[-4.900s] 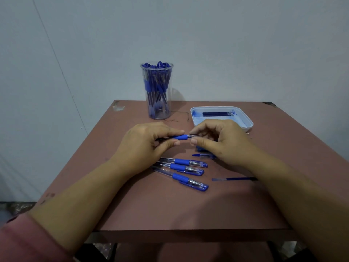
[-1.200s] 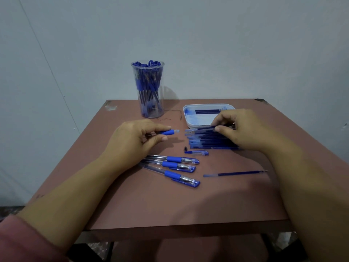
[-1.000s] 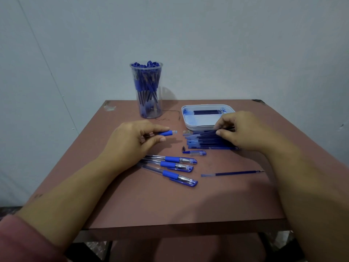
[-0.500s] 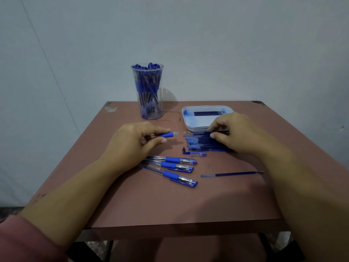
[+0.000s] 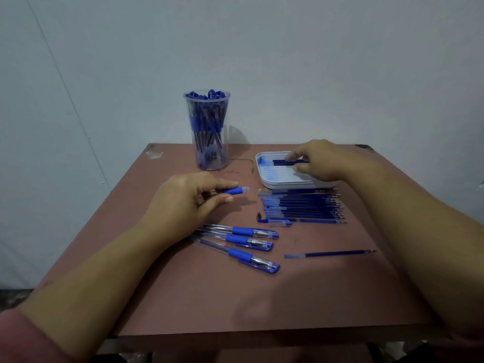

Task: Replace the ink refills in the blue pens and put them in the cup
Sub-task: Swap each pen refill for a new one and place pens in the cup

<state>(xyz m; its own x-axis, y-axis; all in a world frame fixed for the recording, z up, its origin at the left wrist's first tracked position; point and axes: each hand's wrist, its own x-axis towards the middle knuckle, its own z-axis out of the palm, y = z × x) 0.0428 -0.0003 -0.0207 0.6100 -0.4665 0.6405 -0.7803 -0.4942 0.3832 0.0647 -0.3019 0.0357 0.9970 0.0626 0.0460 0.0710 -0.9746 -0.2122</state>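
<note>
Blue pens (image 5: 241, 242), head view: three capped ones lying side by side at centre frame on the counter (image 5: 183, 297), many more standing in the clear cup (image 5: 207, 132) at upper centre, by the far edge. Left hand (image 5: 188, 200) at centre left, thumb and forefinger pinching an open pen barrel (image 5: 234, 191) by its blue grip, mouth pointing right. Right hand (image 5: 322, 161) at upper right, reaching into the white tray (image 5: 272, 183), forefinger and thumb curled to either side of the few dark refills (image 5: 285, 161) lying there; no telling whether already nipping one or merely touching. Just below the tray, a row of refills (image 5: 301, 205) laid parallel on the counter, a loose cap (image 5: 280, 222) and a tiny dark tip piece (image 5: 259, 214) near its lower left end, one single refill (image 5: 330, 254) lying apart at lower right. Step in hand, by the look of it: fetching a refill for the held barrel. To do it well: roll exactly one clear of its neighbours, pinch near the middle to avoid flexing, keep the barrel level and steady, line both up, feed the blunt end in first, probably, without forcing.
</note>
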